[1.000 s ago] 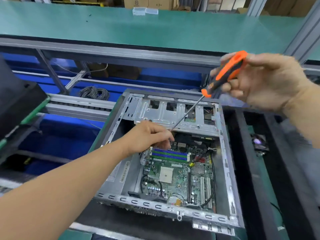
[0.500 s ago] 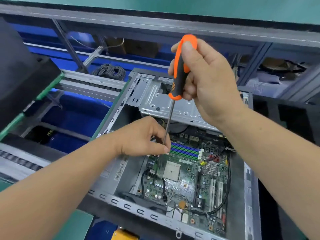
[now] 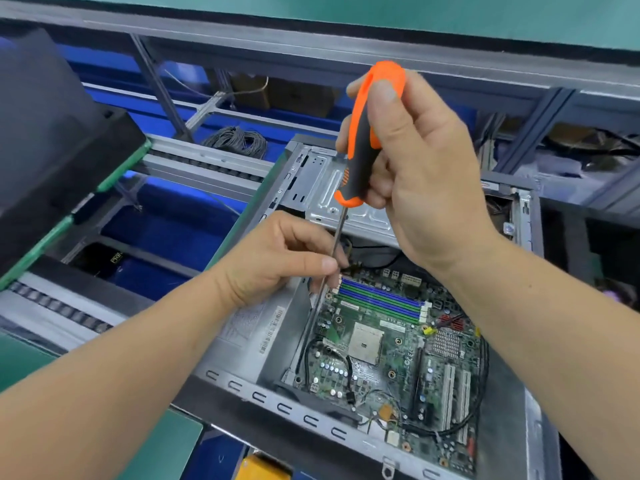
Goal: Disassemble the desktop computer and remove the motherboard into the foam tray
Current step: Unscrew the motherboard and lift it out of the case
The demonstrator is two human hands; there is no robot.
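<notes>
Gripping the screwdriver point(image 3: 363, 140) handle upright, the right hand point(image 3: 419, 188) drove it while the left hand point(image 3: 277, 261) pinched the shaft, apparently steadying the tip on a screw at the motherboard point(image 3: 388, 355)'s 11 o'clock corner; board remained seated inside the case point(image 3: 242, 341).

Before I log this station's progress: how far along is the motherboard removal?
Done: the case is open. In hand: the right hand grips the screwdriver, and the left hand pinches its shaft near the corner of the motherboard. Left: the board sits inside, cables attached; no foam tray identifiable.
</notes>
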